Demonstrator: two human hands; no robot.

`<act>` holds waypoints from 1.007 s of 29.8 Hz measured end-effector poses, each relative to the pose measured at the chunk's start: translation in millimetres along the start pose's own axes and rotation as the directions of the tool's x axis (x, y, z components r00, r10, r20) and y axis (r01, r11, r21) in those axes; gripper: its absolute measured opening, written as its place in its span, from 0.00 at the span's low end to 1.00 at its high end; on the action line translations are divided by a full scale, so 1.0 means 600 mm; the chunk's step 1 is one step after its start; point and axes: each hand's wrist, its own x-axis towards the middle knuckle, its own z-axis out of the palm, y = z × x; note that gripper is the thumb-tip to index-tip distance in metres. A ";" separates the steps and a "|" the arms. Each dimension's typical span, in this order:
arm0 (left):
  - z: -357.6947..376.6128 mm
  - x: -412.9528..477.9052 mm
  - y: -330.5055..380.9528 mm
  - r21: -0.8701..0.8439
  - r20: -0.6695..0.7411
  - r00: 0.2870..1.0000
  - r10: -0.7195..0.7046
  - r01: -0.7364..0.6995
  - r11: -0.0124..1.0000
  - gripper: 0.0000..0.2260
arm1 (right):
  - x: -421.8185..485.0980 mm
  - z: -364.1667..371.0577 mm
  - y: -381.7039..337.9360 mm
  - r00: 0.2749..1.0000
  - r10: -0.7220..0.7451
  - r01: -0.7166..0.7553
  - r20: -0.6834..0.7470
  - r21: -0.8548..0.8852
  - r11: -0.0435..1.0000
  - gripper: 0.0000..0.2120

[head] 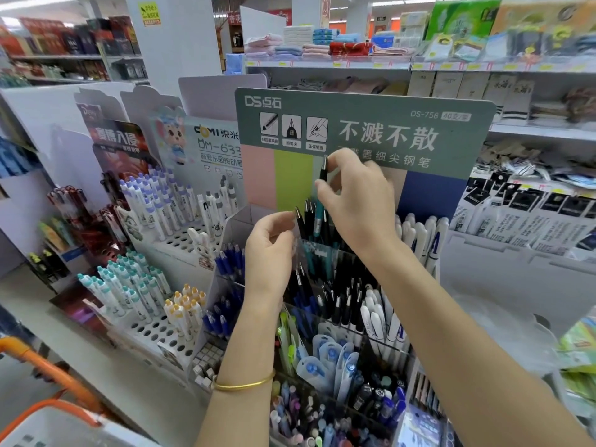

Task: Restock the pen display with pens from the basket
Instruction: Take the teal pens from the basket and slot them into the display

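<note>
Head view. The right hand (358,201) is raised in front of the green header card (364,124) of the pen display (238,225). Its thumb and forefinger pinch a black pen (323,171), which stands almost upright with its silver end up, just above the top tier.

The top tier holds a cluster of black pens (308,217) with one teal pen (318,217) among them, all standing. The left hand (269,245), with a gold bangle (245,383) on the wrist, is at the left edge of that tier. Its fingers are curled and the fingertips lie against the leftmost black pen (299,221); I cannot tell whether they actually pinch it.

The lower tiers behind clear dividers hold more black pens, then white and blue ones. White pens (419,233) stand to the right and blue pens (229,256) to the left.

The basket (64,406), with an orange rim and handle, sits at the lower left corner, well apart from both hands; its contents are not visible. A neighbouring rack with white-and-lilac pens (154,201) stands to the left.
</note>
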 end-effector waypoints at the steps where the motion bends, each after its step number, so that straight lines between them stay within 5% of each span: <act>1: 0.000 -0.001 -0.001 -0.002 0.003 1.000 -0.005 0.005 1.000 0.15 | -0.001 0.001 0.001 1.000 -0.006 0.007 0.014 -0.036 0.999 0.08; 9: 0.000 -0.003 -0.002 -0.012 0.018 0.999 -0.032 0.033 0.999 0.13 | 0.012 0.001 0.000 0.980 0.063 -0.028 0.190 -0.181 0.983 0.11; 12: -0.001 -0.007 -0.002 -0.004 0.012 0.999 -0.036 0.036 0.999 0.13 | 0.004 0.006 -0.005 0.944 0.052 0.098 0.326 -0.426 0.899 0.11; 15: -0.003 -0.011 -0.001 -0.001 0.006 0.999 -0.040 0.040 0.999 0.12 | 0.003 0.013 -0.013 0.926 0.034 0.164 0.376 -0.482 0.861 0.11; 25: -0.009 -0.026 0.006 -0.018 0.006 1.000 -0.022 0.022 1.000 0.12 | -0.023 0.017 -0.016 0.977 -0.143 0.204 0.160 -0.495 0.845 0.06; 30: -0.027 -0.047 -0.016 -0.026 -0.039 0.999 -0.022 0.021 0.999 0.12 | -0.084 0.022 -0.029 0.943 -0.332 0.323 -0.002 -0.232 0.917 0.06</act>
